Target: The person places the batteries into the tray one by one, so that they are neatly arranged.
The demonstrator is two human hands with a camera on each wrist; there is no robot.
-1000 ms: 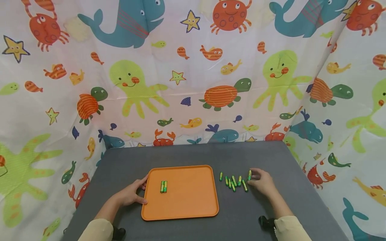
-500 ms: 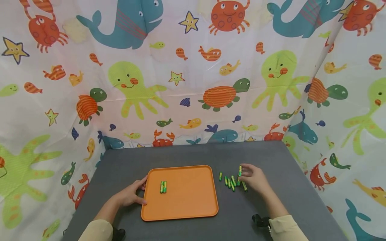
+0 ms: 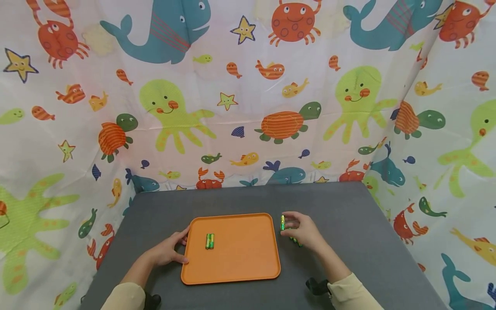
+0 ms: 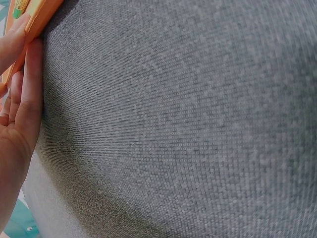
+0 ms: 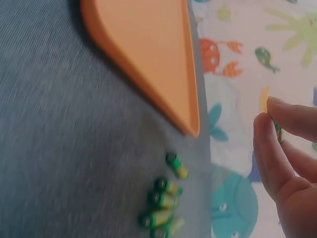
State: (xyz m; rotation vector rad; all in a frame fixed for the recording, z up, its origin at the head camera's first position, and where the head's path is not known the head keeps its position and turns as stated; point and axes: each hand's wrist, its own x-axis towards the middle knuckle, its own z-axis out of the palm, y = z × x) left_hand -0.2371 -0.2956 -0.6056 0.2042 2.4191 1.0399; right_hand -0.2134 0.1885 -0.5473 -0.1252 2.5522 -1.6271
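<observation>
An orange tray (image 3: 240, 258) lies on the table with two green and yellow batteries (image 3: 210, 241) side by side in its left half. My left hand (image 3: 168, 249) grips the tray's left edge, thumb on the rim, as the left wrist view also shows. Just beyond the tray's right edge, my right hand (image 3: 304, 232) pinches one battery (image 3: 283, 222) upright between thumb and fingertips. Below that hand, loose batteries (image 5: 163, 201) lie on the table, mostly covered by the hand in the head view; the right wrist view shows several.
The grey table (image 3: 329, 202) reaches back to a white curtain (image 3: 240, 129) printed with sea animals. The curtain also closes off both sides. A dark wrist device (image 3: 317, 286) sits by the right sleeve.
My right hand has carried the pinched battery left, from the right end of the loose batteries to near the tray's right edge. My left hand and the tray have stayed in place.
</observation>
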